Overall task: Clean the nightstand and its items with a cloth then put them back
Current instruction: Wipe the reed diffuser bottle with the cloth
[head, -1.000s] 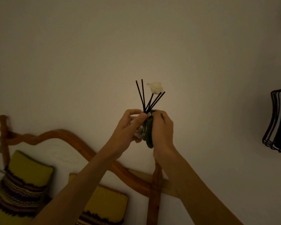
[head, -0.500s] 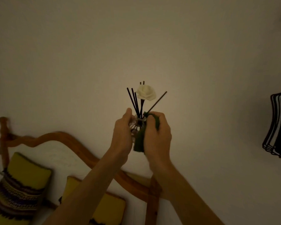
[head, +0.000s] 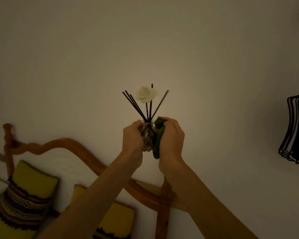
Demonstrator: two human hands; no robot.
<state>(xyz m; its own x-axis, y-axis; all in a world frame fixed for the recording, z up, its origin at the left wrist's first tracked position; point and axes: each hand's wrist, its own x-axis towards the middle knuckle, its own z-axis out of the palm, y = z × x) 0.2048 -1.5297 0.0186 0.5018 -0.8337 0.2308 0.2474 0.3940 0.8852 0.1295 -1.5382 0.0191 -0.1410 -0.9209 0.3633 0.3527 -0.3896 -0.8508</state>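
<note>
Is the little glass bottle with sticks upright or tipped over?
Upright: the reed diffuser bottle has its neck on top, and its sticks fan upward.

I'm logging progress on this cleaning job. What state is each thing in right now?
Glass diffuser bottle: held up, upright, mid-wipe.
Black reeds: fanned out of the bottle's neck.
White flower: standing among the reeds.
Green cloth: bunched against the bottle.
Left hand: gripping the bottle.
Right hand: clutching the cloth.
</note>
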